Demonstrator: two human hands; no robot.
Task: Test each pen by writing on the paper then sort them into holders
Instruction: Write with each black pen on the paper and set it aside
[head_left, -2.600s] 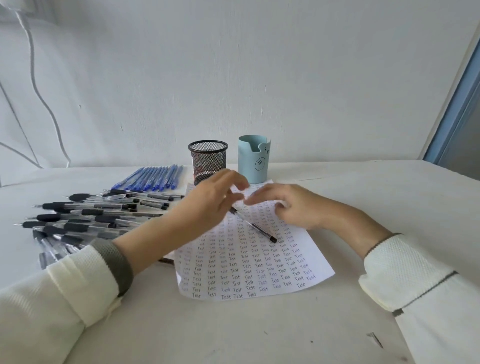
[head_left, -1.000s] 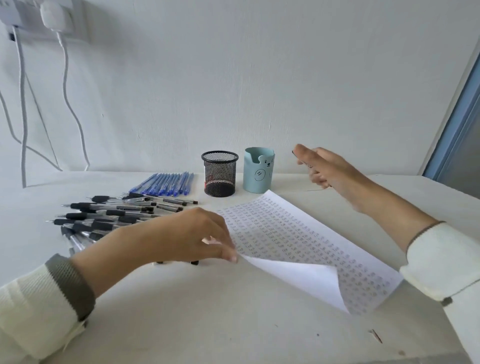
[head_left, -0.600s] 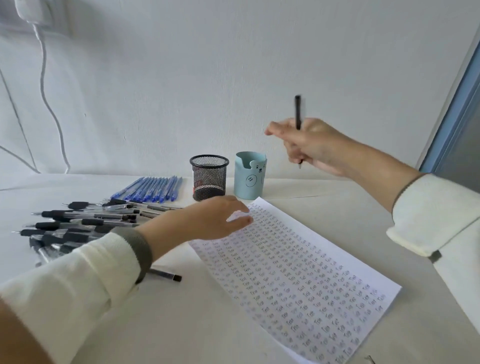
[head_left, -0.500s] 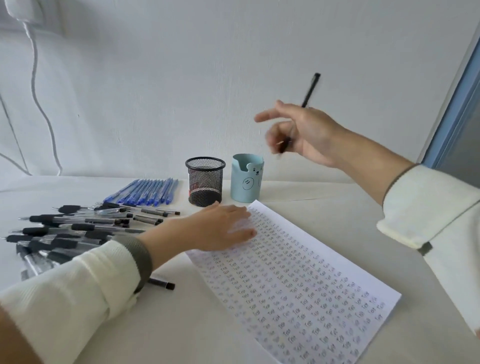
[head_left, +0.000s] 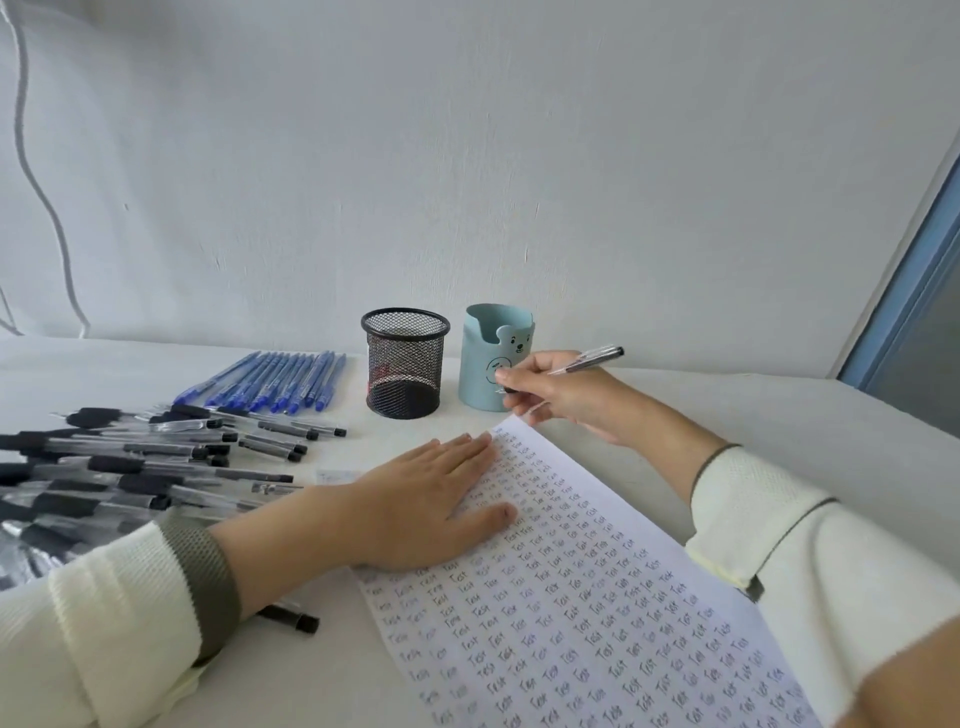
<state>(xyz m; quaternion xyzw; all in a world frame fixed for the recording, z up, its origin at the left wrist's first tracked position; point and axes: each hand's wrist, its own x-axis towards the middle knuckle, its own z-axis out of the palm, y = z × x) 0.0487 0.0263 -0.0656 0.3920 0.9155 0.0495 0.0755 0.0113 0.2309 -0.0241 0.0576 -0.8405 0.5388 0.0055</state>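
Note:
A white paper (head_left: 597, 613) covered in rows of the written word "Test" lies slanted on the table. My left hand (head_left: 426, 504) presses flat on its upper left part, fingers straight. My right hand (head_left: 561, 395) grips a clear pen with a black end (head_left: 592, 359) in a writing hold, its tip hidden by my fingers near the paper's top corner. Behind stand a black mesh holder (head_left: 405, 364) and a light blue bear holder (head_left: 496, 358), partly hidden by my right hand.
A row of blue pens (head_left: 280, 382) lies left of the mesh holder. A heap of black pens (head_left: 145, 467) covers the table's left side. One black pen (head_left: 293, 619) pokes out under my left forearm. A white wall stands close behind.
My right hand came down from the air with the pen and turned it into a writing hold by the paper's top corner. My left hand flattened further onto the paper.

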